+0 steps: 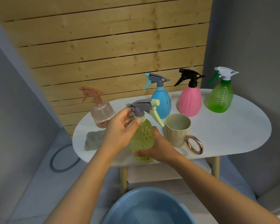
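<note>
1. We see the yellow-green spray bottle (142,139) standing near the front edge of the white oval surface (225,135). The left hand (120,131) fingers curl round its collar, and the right hand (158,149) fingers wrap its lower body.
2. A beige mug (176,131) stands just beside it.
3. Behind, we see a wooden slat wall (103,46), and below, a blue basin (149,207).
4. The bottle is translucent and net-patterned, with a grey head and a pale yellow trigger.
</note>
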`<act>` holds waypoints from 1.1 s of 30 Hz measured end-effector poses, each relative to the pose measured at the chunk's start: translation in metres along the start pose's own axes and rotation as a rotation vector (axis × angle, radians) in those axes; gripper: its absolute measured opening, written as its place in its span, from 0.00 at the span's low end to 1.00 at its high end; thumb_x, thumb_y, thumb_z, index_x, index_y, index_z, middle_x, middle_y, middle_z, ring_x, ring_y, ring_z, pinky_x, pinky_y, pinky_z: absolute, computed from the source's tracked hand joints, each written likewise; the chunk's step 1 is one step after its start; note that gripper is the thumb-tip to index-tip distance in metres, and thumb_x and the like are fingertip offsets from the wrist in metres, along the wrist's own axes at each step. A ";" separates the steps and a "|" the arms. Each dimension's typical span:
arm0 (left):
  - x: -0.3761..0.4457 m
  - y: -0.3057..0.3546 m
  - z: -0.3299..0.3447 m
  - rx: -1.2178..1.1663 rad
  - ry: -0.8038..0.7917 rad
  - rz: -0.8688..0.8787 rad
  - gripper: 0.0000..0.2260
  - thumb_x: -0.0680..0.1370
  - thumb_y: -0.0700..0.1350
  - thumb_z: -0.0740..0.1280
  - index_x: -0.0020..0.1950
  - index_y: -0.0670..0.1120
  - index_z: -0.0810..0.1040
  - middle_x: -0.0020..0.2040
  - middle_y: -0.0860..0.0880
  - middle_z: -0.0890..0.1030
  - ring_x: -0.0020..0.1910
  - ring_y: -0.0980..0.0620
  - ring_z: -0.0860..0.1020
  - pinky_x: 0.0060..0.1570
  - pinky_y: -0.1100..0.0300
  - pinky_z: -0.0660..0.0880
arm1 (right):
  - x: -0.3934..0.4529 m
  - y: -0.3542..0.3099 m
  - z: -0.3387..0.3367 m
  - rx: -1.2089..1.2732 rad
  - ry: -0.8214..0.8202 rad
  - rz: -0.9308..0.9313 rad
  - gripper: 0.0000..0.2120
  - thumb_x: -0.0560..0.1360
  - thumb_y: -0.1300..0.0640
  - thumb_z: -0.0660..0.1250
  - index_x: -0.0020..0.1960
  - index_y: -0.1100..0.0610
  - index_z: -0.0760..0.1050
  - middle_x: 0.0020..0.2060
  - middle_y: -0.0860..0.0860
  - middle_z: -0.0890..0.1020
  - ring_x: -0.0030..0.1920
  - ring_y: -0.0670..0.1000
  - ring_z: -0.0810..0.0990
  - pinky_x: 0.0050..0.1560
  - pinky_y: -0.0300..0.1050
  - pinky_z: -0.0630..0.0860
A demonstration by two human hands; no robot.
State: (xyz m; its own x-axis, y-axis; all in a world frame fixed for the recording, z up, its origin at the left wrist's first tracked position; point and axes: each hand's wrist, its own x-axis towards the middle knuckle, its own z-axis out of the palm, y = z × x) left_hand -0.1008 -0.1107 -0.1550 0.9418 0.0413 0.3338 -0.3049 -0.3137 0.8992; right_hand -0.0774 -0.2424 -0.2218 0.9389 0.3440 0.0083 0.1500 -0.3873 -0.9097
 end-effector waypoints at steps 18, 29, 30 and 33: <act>0.001 0.003 0.016 -0.028 0.185 -0.064 0.16 0.65 0.42 0.78 0.43 0.55 0.75 0.42 0.59 0.80 0.41 0.66 0.79 0.44 0.68 0.76 | -0.001 0.000 0.001 -0.015 0.015 0.007 0.40 0.61 0.55 0.81 0.66 0.55 0.62 0.58 0.47 0.74 0.58 0.47 0.74 0.59 0.45 0.73; 0.010 -0.001 0.001 0.005 0.006 -0.015 0.06 0.69 0.36 0.74 0.36 0.45 0.80 0.24 0.54 0.76 0.30 0.68 0.75 0.36 0.68 0.73 | 0.009 0.005 -0.007 -0.034 -0.093 0.010 0.40 0.58 0.50 0.81 0.66 0.48 0.66 0.57 0.43 0.77 0.58 0.45 0.76 0.60 0.46 0.74; 0.011 -0.001 0.000 -0.002 -0.011 -0.025 0.06 0.69 0.36 0.74 0.37 0.47 0.81 0.25 0.57 0.78 0.31 0.66 0.76 0.37 0.66 0.74 | 0.008 0.004 -0.009 -0.023 -0.106 0.008 0.38 0.59 0.52 0.81 0.64 0.47 0.67 0.56 0.43 0.77 0.57 0.42 0.76 0.59 0.42 0.74; 0.010 -0.005 0.004 -0.084 -0.049 -0.047 0.04 0.73 0.34 0.70 0.40 0.42 0.80 0.27 0.60 0.79 0.31 0.66 0.77 0.35 0.72 0.73 | 0.004 0.001 -0.016 0.034 -0.146 -0.056 0.27 0.64 0.63 0.78 0.51 0.42 0.68 0.47 0.38 0.75 0.46 0.28 0.74 0.46 0.22 0.70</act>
State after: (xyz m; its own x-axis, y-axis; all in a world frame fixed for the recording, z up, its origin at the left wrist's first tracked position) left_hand -0.0898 -0.1123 -0.1569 0.9604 0.0073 0.2786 -0.2694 -0.2319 0.9347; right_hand -0.0687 -0.2550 -0.2164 0.8738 0.4863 0.0011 0.1880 -0.3357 -0.9230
